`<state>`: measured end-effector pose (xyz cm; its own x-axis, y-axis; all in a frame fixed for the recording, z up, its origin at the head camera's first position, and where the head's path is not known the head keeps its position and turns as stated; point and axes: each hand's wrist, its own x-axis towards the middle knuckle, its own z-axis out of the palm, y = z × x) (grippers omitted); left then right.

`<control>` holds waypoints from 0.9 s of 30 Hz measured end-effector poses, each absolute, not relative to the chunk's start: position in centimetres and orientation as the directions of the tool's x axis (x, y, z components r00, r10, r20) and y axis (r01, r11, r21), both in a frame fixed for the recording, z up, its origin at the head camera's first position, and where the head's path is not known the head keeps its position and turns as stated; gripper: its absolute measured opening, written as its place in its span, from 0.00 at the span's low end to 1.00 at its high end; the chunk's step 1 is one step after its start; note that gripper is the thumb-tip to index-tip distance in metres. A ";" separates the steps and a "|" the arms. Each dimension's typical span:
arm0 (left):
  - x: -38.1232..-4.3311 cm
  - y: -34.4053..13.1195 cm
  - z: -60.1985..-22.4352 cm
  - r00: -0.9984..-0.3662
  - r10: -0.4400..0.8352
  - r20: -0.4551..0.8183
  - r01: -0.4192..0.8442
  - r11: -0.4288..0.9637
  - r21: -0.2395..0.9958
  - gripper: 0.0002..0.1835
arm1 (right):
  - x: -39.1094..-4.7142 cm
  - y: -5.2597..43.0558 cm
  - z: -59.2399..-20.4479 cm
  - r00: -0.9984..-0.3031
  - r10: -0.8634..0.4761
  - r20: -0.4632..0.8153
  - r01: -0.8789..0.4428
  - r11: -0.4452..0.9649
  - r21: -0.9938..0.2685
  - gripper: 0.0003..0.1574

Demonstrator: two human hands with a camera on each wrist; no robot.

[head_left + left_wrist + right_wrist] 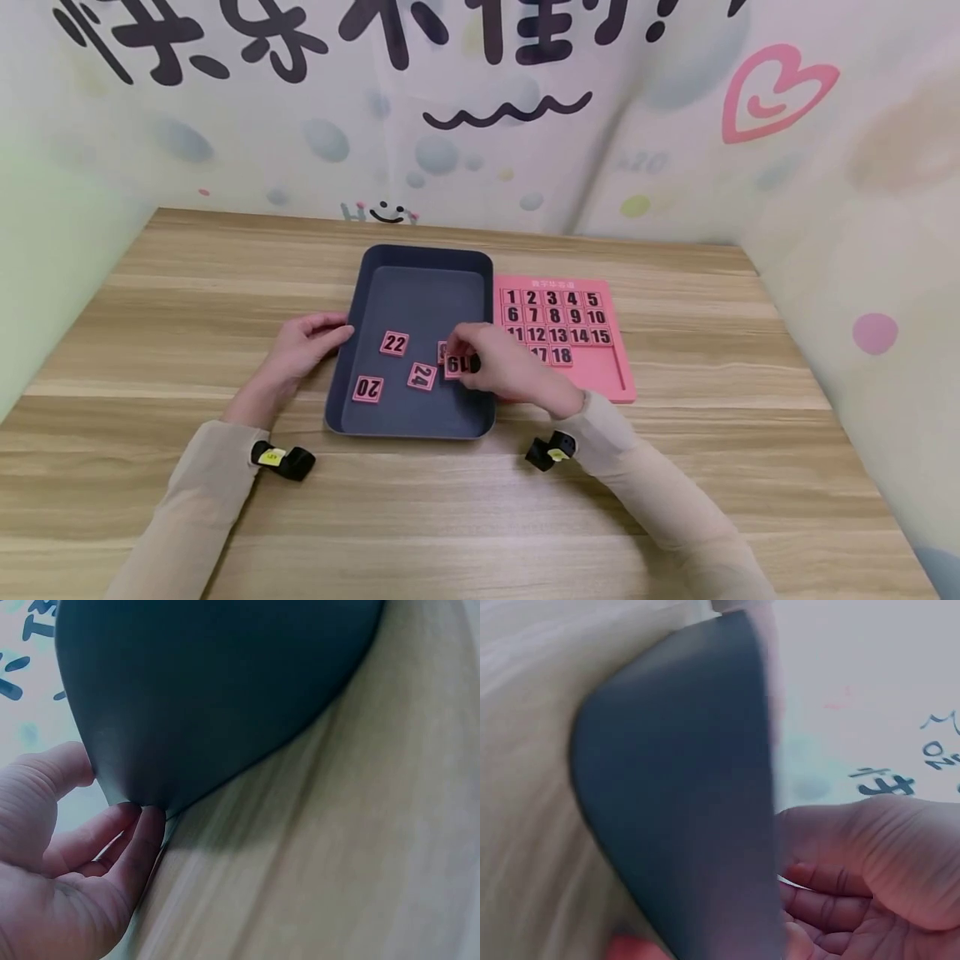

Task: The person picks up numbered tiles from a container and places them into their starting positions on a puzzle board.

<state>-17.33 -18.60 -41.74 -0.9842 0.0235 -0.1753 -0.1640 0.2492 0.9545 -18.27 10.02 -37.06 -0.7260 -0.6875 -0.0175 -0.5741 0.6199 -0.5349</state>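
My right hand (504,362) pinches a pink number tile (454,367) marked 19 over the right side of the dark grey tray (427,287). Another tile (441,353) lies partly hidden under those fingers. Loose in the tray are tiles 22 (393,343), 24 (422,377) and 20 (368,389), some turned. At the tray's left wall, my left hand (303,346) holds the rim, its thumb at the edge and fingertips against the outer side in the left wrist view. The right wrist view shows the tray wall (675,772) hiding the fingertips.
Right beside the tray lies a pink number board (618,367) with rows of tiles from 1 up to 18, partly covered by my right hand. Both sit on a wood-grain table (420,517). A printed wall sheet (247,150) stands behind.
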 end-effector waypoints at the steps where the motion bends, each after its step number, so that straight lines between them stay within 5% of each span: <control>1: -17.3 -18.6 -41.7 -0.985 0.024 -0.173 -0.162 0.242 0.957 0.25 | -18.2 10.3 -36.8 -0.737 -0.676 -0.017 -0.558 0.622 -0.549 0.17; 14: -17.2 -18.3 -41.6 -0.985 0.027 -0.173 -0.164 0.210 0.964 0.26 | -19.0 18.2 -36.3 -0.846 -0.522 0.112 -0.481 0.656 -0.582 0.18; 27: -17.2 -18.5 -41.6 -0.983 0.026 -0.180 -0.171 0.208 0.963 0.27 | -20.3 21.9 -38.9 -0.918 -0.398 -0.004 -0.319 0.743 -0.589 0.18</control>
